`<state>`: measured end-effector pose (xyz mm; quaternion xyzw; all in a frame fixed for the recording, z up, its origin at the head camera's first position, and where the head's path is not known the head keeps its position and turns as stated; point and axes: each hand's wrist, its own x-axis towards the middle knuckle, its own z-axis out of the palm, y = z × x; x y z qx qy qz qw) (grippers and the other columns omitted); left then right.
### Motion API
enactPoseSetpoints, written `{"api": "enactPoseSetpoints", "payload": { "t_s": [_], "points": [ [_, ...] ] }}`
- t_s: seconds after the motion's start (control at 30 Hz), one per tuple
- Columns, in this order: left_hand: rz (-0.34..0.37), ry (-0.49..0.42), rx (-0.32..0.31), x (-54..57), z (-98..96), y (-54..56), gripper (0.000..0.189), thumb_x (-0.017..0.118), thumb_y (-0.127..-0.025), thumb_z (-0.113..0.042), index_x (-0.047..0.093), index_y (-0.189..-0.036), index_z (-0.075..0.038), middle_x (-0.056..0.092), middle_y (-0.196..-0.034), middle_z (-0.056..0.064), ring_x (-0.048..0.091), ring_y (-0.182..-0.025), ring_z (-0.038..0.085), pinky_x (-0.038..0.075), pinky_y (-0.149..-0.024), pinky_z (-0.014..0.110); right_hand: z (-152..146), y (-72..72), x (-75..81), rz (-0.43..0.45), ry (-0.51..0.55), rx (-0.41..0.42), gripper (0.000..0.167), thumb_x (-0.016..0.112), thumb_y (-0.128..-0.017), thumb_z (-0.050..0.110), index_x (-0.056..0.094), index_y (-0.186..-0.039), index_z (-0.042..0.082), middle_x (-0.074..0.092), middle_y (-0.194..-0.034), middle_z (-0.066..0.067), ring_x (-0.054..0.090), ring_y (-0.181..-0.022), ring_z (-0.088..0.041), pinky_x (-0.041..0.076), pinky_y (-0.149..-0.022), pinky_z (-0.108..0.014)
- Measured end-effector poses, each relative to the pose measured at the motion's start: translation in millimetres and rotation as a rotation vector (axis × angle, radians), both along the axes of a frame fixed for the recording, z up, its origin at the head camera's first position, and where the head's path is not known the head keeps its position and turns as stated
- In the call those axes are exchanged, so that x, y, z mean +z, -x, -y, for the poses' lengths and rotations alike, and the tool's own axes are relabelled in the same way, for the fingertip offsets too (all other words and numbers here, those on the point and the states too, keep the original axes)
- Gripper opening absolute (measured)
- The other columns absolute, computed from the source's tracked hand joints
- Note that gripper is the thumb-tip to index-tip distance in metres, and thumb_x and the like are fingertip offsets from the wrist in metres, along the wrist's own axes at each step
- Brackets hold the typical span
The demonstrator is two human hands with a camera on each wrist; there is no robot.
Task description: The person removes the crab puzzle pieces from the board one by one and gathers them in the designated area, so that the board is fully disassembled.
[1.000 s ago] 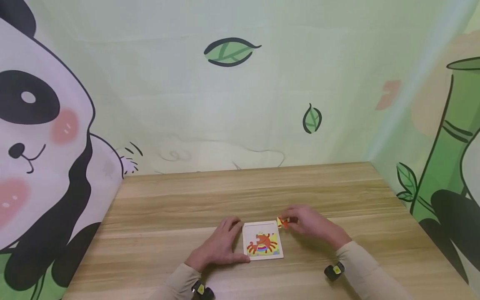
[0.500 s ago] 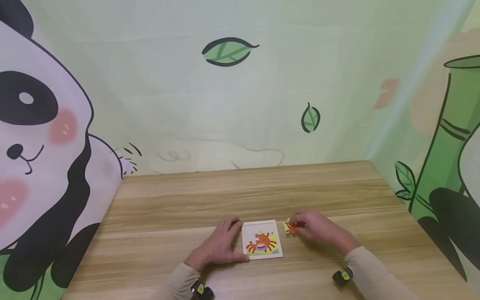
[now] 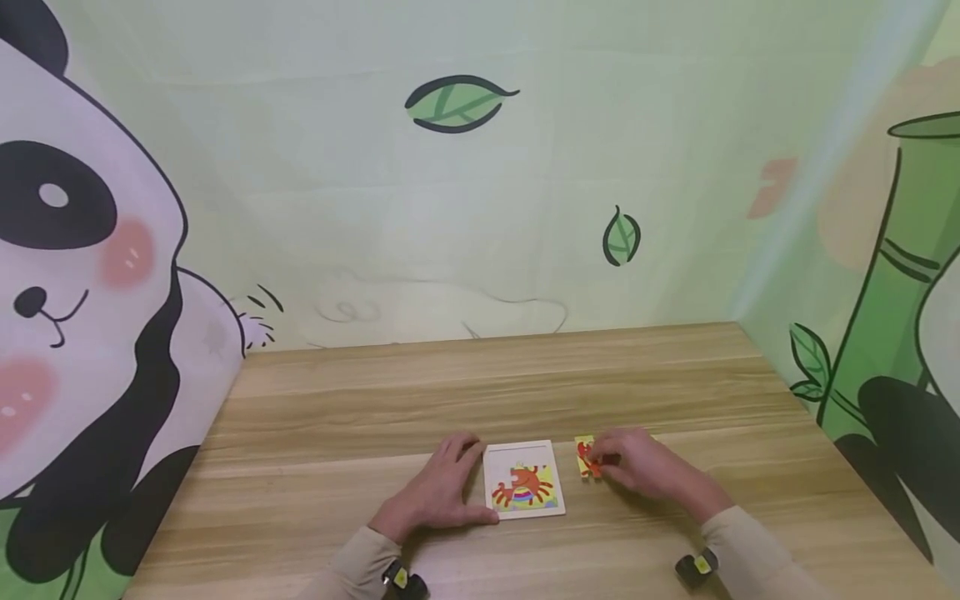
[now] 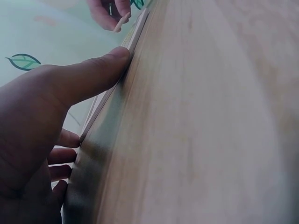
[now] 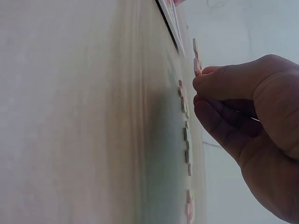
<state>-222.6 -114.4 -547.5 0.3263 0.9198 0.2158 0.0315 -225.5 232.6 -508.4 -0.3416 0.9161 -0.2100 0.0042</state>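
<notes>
Fingers (image 5: 217, 85) pinch puzzle piece (image 5: 196, 66) (right hand (image 3: 639, 461))

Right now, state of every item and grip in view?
Puzzle frame: flat on table, partly filled, upper area bare.
Held piece: raised, pinched by right grip.
Other pieces: lying loose, exact count unclear.
Left grip: touching frame's left side.
Right grip: pinching one piece.
</notes>
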Motion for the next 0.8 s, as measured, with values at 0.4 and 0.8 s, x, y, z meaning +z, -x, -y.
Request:
{"api": "enactPoseSetpoints", "payload": {
  "t_s": [0.4,0.8],
  "points": [
    [0.03,0.008,0.014,1.7,0.2,-0.1,0.107,0.07,-0.072,-0.07,0.036,-0.148,-0.004,0.034,-0.147,0.012,0.03,-0.138,0.029,0.03,-0.116,0.047,-6,-5.6,-8.1,-0.014,0.0,0.026,0.018,0.073,-0.083,0.002,0.074,-0.097,0.013,0.072,-0.1,-0.001,0.067,-0.093,-0.017,0.057,-0.081,-0.036],
    [0.02,0.007,0.01,1.1,0.7,0.3,0.107,0.069,-0.072,-0.072,0.036,-0.148,-0.005,0.034,-0.148,0.012,0.031,-0.138,0.029,0.03,-0.115,0.047,-9,-8.5,-14.4,-0.038,-0.024,0.035,0.016,0.073,-0.084,0.007,0.074,-0.097,0.017,0.071,-0.103,0.003,0.067,-0.098,-0.016,0.056,-0.085,-0.037]
  ]
}}
